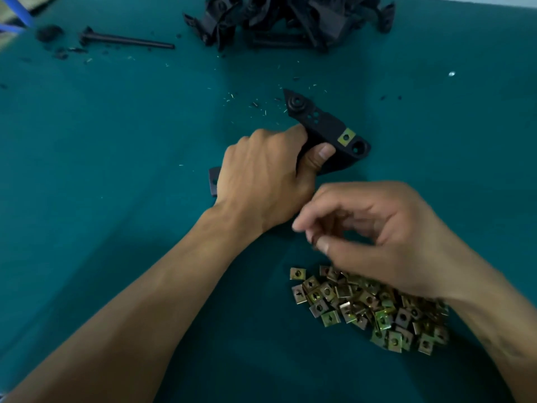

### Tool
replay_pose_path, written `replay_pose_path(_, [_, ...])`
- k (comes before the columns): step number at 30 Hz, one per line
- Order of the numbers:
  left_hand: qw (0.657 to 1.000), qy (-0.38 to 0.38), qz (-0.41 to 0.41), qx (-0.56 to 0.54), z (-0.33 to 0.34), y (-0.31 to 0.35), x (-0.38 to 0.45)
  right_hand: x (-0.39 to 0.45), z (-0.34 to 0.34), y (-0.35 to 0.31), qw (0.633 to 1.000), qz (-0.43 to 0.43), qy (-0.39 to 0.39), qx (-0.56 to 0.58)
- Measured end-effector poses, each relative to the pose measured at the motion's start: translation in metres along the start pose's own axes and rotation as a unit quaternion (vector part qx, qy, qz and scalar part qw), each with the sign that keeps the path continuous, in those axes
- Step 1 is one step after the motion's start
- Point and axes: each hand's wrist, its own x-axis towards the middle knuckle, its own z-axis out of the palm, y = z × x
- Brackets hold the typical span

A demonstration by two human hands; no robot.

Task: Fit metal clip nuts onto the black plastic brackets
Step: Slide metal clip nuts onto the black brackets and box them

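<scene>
Hands work over a teal-covered table (116, 146) scattered with fine shavings. The left hand (261, 181) grips a black plastic bracket (325, 126), fingers curled over its far edge and thumb pressed against its near side, holding it on the table just beyond the right hand. One brass-coloured metal clip nut (346, 137) already sits on the bracket, just past the left thumb and beside a round hole at the bracket's rounded end. A dark end of another black part (213, 181) juts out from under the left hand on its outer side.

The right hand (386, 237) hovers just above the loose pile of clip nuts (372, 309), which lies on the table beneath and on the near side of it. Its fingers are curled with thumb and fingertips drawn together, but motion blur hides whether they pinch a nut.

Well beyond both hands, a heap of black plastic brackets (290, 21) lies at the table's far edge. Beyond the left hand and further to its outer side lies a black rod-shaped part (128, 41) among dark crumbs.
</scene>
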Motion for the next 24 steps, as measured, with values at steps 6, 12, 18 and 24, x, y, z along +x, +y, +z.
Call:
replay_pose_path(6, [0.995, -0.043, 0.092, 0.018, -0.002, 0.003, -0.004, -0.001, -0.043, -0.001, 0.948, -0.091, 0.237, 0.191])
replay_pose_path(12, [0.988, -0.054, 0.143, -0.015, -0.004, 0.004, -0.008, 0.002, -0.049, 0.014, 0.919, -0.03, 0.375, 0.119])
replay_pose_path(18, [0.976, -0.069, 0.2, -0.046, -0.004, 0.01, -0.01, 0.006, -0.036, 0.013, 0.937, -0.009, 0.325, 0.128])
replay_pose_path(24, [0.976, -0.071, 0.201, -0.04, 0.001, 0.006, -0.01, 0.006, -0.035, 0.011, 0.941, 0.013, 0.31, 0.131])
